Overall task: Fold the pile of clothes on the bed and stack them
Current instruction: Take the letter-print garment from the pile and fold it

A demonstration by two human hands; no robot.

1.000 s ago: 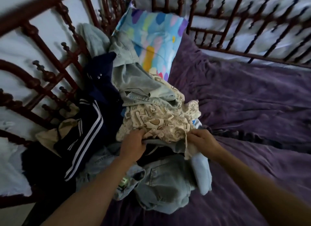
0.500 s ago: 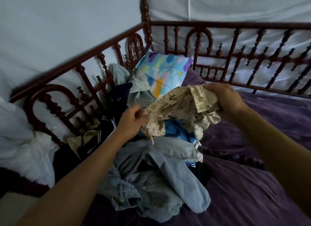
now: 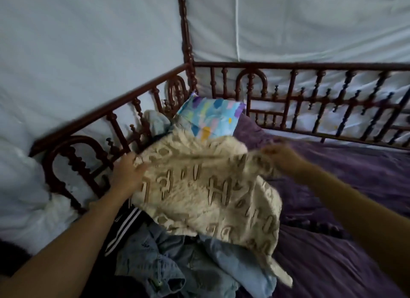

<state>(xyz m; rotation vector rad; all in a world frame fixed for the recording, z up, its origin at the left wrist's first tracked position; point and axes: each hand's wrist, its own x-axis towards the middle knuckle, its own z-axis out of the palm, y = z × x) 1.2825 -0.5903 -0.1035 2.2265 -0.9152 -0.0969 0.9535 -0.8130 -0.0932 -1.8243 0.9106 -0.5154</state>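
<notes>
A cream garment with a tan letter print (image 3: 199,186) hangs spread out in the air above the pile. My left hand (image 3: 127,172) grips its left top edge and my right hand (image 3: 281,156) grips its right top edge; both are blurred by motion. Under it lies the pile of clothes: crumpled light denim pieces (image 3: 177,260) at the front and a dark navy garment with white stripes (image 3: 126,226) to the left. More pale denim (image 3: 156,121) shows behind, against the bed rail. The held garment hides the pile's middle.
A purple bedspread (image 3: 332,209) covers the bed to the right of the pile. A colourful blue pillow (image 3: 210,117) leans in the far corner. A dark red wooden rail (image 3: 310,97) runs along the back and left, with white cloth (image 3: 77,53) behind it.
Both hands lifted the cream printed garment off the pile and shook it out, so it now hangs spread wide. The view tilted upward, showing more of the rail and white cloth.
</notes>
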